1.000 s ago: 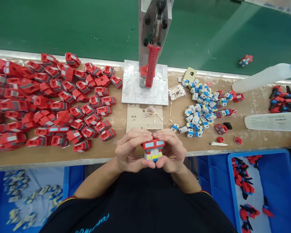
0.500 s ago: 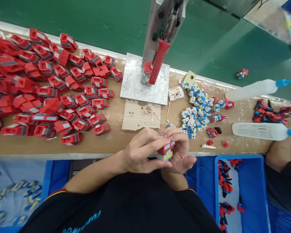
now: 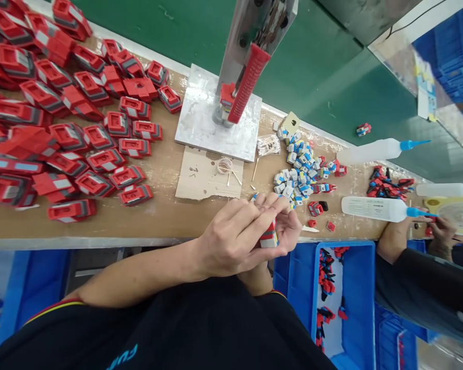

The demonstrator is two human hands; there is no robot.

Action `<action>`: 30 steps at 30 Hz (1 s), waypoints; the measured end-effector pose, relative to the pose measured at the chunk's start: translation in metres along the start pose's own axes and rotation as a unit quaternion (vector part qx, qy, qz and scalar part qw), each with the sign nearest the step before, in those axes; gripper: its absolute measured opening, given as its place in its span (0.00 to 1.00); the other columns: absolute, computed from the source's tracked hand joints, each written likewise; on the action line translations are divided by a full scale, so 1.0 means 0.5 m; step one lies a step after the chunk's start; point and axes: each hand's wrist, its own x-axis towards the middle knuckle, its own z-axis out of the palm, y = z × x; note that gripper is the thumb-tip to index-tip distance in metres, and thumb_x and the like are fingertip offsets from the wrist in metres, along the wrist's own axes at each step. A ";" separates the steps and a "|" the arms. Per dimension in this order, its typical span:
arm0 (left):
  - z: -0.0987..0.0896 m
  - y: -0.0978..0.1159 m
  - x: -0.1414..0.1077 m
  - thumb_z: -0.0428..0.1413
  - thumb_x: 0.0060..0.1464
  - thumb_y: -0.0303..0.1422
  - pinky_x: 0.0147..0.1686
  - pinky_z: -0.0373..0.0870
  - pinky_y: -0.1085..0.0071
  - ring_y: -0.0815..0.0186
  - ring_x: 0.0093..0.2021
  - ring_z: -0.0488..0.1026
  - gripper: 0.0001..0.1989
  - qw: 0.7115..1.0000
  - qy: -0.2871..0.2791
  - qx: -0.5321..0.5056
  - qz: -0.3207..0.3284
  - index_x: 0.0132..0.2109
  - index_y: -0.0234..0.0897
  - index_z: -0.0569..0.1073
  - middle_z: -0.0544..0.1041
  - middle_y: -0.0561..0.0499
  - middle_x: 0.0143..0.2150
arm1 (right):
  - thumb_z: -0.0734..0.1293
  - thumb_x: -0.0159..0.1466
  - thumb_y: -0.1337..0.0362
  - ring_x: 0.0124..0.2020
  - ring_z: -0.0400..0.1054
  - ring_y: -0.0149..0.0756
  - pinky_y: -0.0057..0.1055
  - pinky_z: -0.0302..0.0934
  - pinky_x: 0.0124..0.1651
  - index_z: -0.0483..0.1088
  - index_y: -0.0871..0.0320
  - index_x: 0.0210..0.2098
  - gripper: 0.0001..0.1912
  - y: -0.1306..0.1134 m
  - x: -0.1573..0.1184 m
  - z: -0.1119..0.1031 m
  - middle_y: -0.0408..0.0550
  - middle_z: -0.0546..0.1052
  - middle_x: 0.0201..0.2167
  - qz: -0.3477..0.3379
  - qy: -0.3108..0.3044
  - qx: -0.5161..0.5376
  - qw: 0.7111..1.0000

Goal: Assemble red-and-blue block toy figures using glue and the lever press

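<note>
In front of my chest, both hands are closed around one small red, white and grey plastic toy piece (image 3: 269, 236). My left hand (image 3: 231, 234) grips it from the left, its fingers laid over the top and its thumb underneath. Cupped at the far right side, my right hand (image 3: 289, 231) has its fingertips meeting those of the left. Fingers hide much of the piece. Just beyond my right fingers lies a heap of white, blue and yellow toy parts (image 3: 299, 172). A piece of cardboard (image 3: 193, 177) with cotton swabs lies ahead of my left hand.
A hand press with a red handle (image 3: 250, 82) stands on a metal plate (image 3: 193, 123). Many red toy parts (image 3: 96, 141) cover the left bench. White bottles (image 3: 374, 208) lie to the right, above a blue bin (image 3: 364, 288). A co-worker's arm (image 3: 393, 239) is at far right.
My view has swung to the right, showing more of the co-worker. The toy piece has turned in my fingers, and its red windowed side is now largely covered.
</note>
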 end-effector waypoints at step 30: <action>-0.048 -0.028 -0.041 0.63 0.70 0.47 0.28 0.83 0.67 0.63 0.34 0.83 0.17 0.994 0.094 -0.050 0.022 0.51 0.37 0.81 0.83 0.49 0.36 | 0.62 0.73 0.53 0.25 0.66 0.39 0.39 0.60 0.29 0.73 0.50 0.28 0.18 -0.165 0.025 0.081 0.45 0.72 0.22 -0.062 0.134 0.183 0.972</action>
